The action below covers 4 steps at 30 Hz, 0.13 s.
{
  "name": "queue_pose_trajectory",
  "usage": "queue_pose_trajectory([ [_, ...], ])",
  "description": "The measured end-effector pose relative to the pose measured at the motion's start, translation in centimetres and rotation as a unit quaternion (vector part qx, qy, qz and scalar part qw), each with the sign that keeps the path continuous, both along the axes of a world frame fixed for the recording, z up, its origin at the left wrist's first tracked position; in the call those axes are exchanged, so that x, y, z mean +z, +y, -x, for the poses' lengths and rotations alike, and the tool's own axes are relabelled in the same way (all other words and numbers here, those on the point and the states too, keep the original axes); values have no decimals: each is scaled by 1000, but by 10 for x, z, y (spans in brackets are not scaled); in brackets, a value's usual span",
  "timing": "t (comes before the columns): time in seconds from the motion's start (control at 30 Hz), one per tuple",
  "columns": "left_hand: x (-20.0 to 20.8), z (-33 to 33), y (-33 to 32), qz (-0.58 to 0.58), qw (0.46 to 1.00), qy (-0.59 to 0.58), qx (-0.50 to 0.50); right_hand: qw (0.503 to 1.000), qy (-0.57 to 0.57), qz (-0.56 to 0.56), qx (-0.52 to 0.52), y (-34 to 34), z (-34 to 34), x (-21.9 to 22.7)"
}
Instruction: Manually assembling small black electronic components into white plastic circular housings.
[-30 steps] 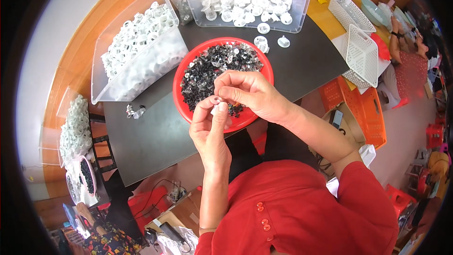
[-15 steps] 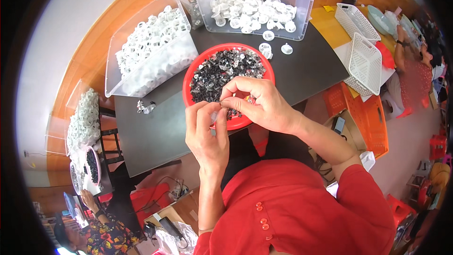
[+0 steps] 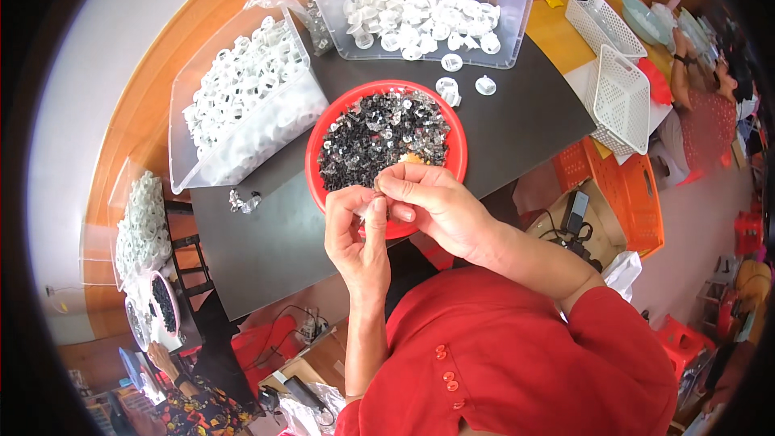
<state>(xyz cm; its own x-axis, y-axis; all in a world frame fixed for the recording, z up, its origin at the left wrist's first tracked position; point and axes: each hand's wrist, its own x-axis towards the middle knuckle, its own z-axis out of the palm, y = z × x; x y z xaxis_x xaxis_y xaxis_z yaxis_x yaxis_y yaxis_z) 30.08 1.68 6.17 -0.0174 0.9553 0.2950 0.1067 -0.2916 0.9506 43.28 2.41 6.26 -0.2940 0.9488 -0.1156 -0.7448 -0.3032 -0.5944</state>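
My left hand (image 3: 355,230) and my right hand (image 3: 440,206) meet over the near rim of a round red basin (image 3: 458,141). Their fingertips are pinched together. A whitish translucent bit shows within the left fingers, a small plastic part by its look. Whatever the right fingertips pinch is too small to make out. Inside the basin lies a heap of small black and clear parts (image 3: 363,141), partly hidden by my hands. Beyond its rim, a few white round plastic pieces (image 3: 448,90) rest on the dark table (image 3: 266,250).
Two clear bins, one at left (image 3: 242,165) and one at the back (image 3: 525,8), hold many white plastic pieces. Small shiny parts (image 3: 245,202) lie on the table at left. White baskets (image 3: 620,101) and an orange crate (image 3: 642,202) stand at right. Other people sit at both sides.
My right hand has turned and come lower, its fingers now pressed closer to the left fingertips. The view has shifted slightly, and the hands remain together over the basin.
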Motion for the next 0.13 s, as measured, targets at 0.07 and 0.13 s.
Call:
queue_pose_trajectory([
  [0.07,-3,3,3,-20,1000,21,6,1000,-8,-7,25,3,1,-2],
  [0.13,-5,8,7,10,1000,4,-13,999,-34,-4,21,6,2,-1],
])
